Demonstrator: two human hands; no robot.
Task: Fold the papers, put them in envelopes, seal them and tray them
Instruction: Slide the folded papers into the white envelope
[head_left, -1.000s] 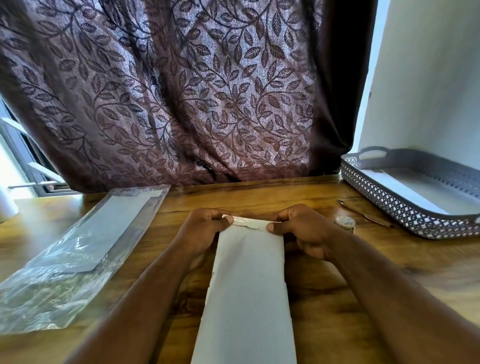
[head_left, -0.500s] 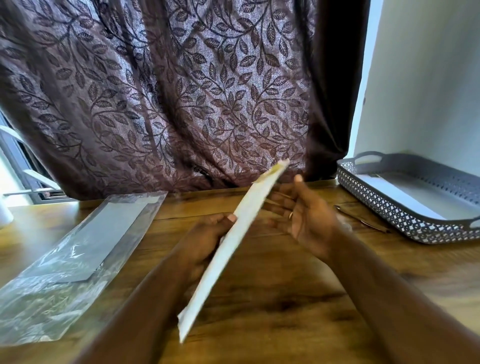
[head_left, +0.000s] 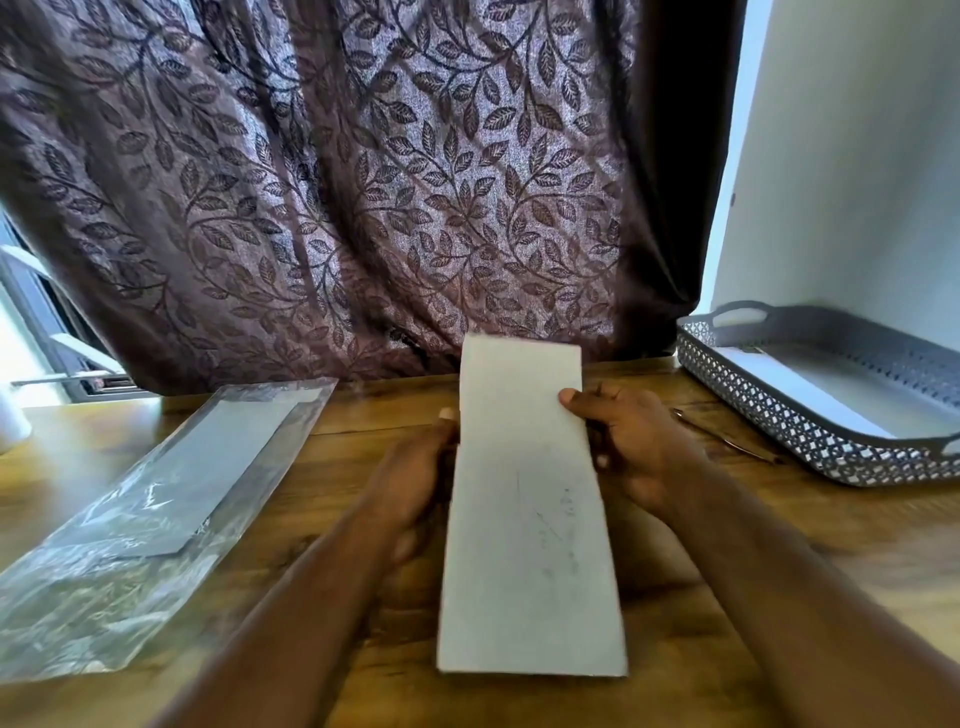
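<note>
A long white envelope is held up over the wooden table, its plain face toward me and its far end raised. My left hand grips its left edge, mostly hidden behind the paper. My right hand pinches its right edge with the thumb on the front. A grey perforated tray stands at the right with a white envelope lying in it.
A clear plastic sleeve holding envelopes lies on the left of the table. A thin metal tool lies between my right hand and the tray. A patterned curtain hangs behind the table. A white object sits at the far left edge.
The envelope lay flat with both hands pressing its far end. It was lifted, turned over edge-on, and now shows its plain face, held by both hands at its sides.
</note>
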